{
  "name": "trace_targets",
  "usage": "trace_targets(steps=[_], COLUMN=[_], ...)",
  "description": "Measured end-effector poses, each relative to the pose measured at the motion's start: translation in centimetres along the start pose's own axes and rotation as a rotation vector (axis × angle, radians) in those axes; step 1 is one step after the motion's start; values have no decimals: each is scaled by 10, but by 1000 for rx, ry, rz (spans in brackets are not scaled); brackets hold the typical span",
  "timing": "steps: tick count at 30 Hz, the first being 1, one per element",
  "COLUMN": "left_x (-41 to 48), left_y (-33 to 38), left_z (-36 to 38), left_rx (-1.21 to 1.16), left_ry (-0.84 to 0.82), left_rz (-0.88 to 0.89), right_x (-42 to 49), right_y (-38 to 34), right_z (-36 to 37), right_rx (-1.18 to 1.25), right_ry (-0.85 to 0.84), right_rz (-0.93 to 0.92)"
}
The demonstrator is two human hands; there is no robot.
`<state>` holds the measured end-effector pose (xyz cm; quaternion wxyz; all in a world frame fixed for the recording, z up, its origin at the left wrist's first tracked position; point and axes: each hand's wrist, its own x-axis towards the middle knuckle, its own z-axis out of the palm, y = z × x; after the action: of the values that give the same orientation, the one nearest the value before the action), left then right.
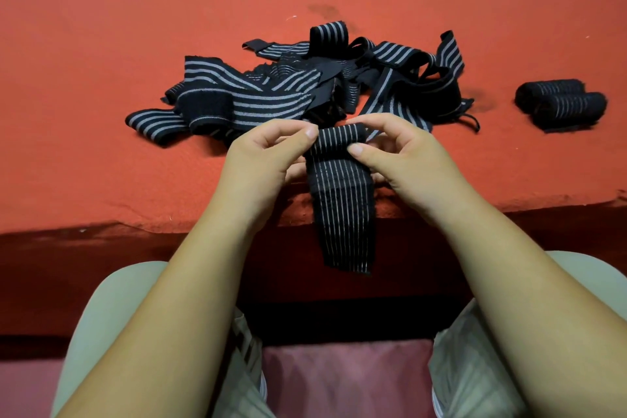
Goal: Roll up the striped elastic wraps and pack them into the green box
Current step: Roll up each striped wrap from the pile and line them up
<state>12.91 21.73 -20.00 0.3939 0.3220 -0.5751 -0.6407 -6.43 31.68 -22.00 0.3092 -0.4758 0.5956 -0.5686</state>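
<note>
Grip: both hands closed on one striped wrap (pixel 342 214) at the near edge of the counter (pixel 135 27). Left hand (pixel 268 153) pinches the left end of the rolled part (pixel 341 136) between thumb and curled fingers. Right hand (pixel 390 146) holds the right end, thumb pressed on the front face and fingers arched over the top. The rolled part's long axis runs left to right between the two hands. The unrolled tail hangs straight down from the grip toward the person, past the counter edge, its stripes running lengthwise. Judgement: the next turn depends on this, since the slack lies below and nearer than the grip, square to the roll axis. Neither hand is closer to it than the other. Just beyond the grip, spreading left and right, lies the loose pile (pixel 271 92) of unrolled wraps. Their number cannot be told, as the strips overlap. Well apart to the right of the grip, two rolled wraps (pixel 561 105) lie side by side, touching. Hidden: the fingers under the roll, its far side, and how tightly it is wound. Green box not in view.
</note>
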Motion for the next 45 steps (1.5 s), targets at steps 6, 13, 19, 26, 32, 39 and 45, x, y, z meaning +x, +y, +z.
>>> trace_targets(steps=[6,13,19,26,32,39,45], left_x=[1,2,5,1,0,0,-2], left_y=[-1,-3,-6,-4,-3,-2,-3], left_z=[0,-3,-5,-6,-6,-6,-5], left_rx=[-60,-87,-71,-12,18,48,-27], left_ry=[-28,-125,-90,-130,-125,-170,-190], left_rz=[-18,-123,-59,-47,3,-5,-58], right_x=[-3,-2,-4,-3,-7,-7,-8], right_y=[-4,-3,-4,-3,-10,-10,-8], right_z=[4,3,-1,0,0,4,1], right_rx=[86,108,114,65,118,85,48], right_ry=[23,61,-42,-24,-49,-9,-21], right_rz=[70,24,66,46,75,71,21])
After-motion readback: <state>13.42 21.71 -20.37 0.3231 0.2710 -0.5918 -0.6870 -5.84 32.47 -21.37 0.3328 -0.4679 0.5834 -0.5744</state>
